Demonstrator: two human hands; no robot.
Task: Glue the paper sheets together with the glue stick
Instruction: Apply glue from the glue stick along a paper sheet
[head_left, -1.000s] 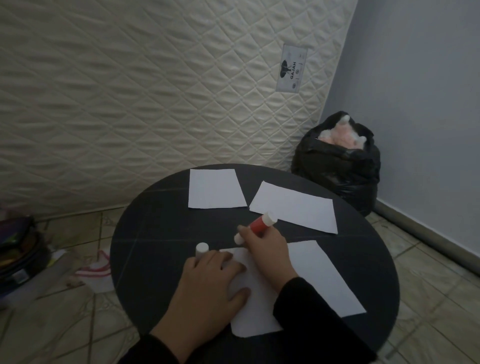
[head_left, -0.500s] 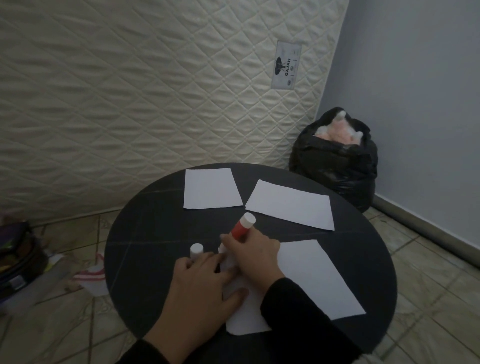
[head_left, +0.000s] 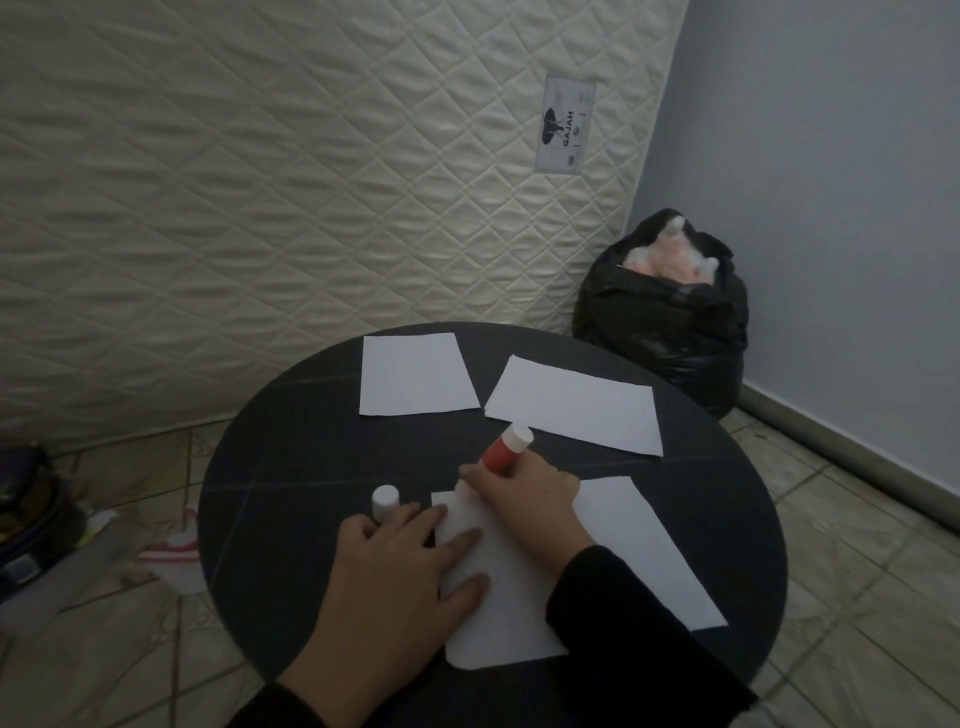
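The left hand (head_left: 400, 571) lies flat with fingers spread, pressing the near sheet (head_left: 498, 618), while the right hand (head_left: 524, 499) grips the red glue stick (head_left: 506, 449) tilted onto that sheet's far-left corner (cap (head_left: 385, 501) beside the left fingertips). Gluing looks barely begun: nothing is joined, and two sheets (head_left: 415, 379) lie untouched beyond the hands. There is bare table (head_left: 291, 509) left of the hands, its rim close to the wrists.

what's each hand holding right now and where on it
The right hand grips the glue stick round its lower body. The left hand holds nothing; it presses flat on the paper sheet.
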